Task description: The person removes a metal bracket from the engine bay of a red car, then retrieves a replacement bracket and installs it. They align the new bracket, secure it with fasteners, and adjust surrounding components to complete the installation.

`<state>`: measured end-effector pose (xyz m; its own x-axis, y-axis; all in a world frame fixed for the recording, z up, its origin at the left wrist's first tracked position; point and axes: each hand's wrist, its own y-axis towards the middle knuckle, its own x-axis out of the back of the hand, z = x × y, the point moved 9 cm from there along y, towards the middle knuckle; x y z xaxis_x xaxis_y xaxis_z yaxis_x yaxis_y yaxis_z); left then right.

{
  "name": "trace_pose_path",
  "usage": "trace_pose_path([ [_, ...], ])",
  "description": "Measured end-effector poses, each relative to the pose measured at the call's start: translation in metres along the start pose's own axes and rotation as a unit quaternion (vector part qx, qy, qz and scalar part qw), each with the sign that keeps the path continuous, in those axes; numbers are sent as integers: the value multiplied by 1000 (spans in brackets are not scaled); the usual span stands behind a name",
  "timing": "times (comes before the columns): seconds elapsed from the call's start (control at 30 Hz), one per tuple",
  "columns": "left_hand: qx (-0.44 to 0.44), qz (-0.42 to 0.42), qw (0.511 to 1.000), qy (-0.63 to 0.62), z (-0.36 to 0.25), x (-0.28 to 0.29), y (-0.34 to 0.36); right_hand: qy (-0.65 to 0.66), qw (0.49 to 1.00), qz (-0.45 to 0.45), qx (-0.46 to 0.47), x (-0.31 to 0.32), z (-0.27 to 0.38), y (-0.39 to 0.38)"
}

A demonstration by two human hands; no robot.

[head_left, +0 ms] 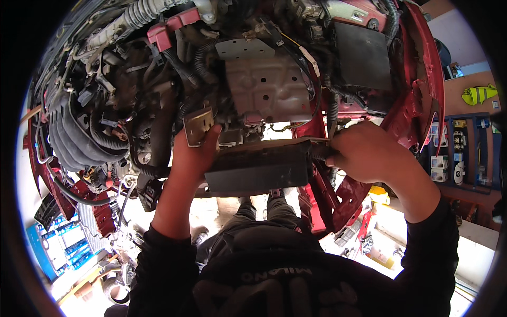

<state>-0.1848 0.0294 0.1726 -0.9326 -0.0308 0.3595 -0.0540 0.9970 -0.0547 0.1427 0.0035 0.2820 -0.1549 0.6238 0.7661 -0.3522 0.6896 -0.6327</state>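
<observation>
My left hand (pixel 195 142) grips a tan metal bracket (pixel 200 121) at the left end of a long dark box-like part (pixel 248 177), thumb up along the bracket. Around the other end, my right hand (pixel 355 150) is closed on a short black hose (pixel 321 151) beside that part. The part lies crosswise below a stamped metal tray (pixel 264 92) in the engine bay. Whether bracket and dark part are joined I cannot tell. My left fingertips are mostly hidden.
A black square housing (pixel 362 55), ribbed engine manifold (pixel 79 137) and red body panels (pixel 425 63) surround my hands. Wall shelves (pixel 458 153) with a yellow vest (pixel 479 94) are at right, a blue rack (pixel 50 248) and scattered parts at lower left. My legs show below the dark part.
</observation>
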Motion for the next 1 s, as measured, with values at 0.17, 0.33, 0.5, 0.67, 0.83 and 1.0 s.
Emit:
trace_pose_path([
  [0.17,-18,-10,998,63,-16,-4,15,89,981,-170,20,50,-19,-33],
  [0.33,-51,-26,982,179,-28,-1,32,130,936,-320,71,68,-40,-31],
  [0.5,-37,16,967,252,-6,2,61,38,922,-381,65,48,-46,0],
  [0.67,-40,94,976,191,57,-6,120,54,944,-326,2,41,-54,10],
  [0.83,-109,123,972,165,92,-18,154,34,922,-387,-3,42,-44,-5],
  [1.0,-115,123,964,206,102,-23,163,109,896,-427,54,46,-47,-18],
])
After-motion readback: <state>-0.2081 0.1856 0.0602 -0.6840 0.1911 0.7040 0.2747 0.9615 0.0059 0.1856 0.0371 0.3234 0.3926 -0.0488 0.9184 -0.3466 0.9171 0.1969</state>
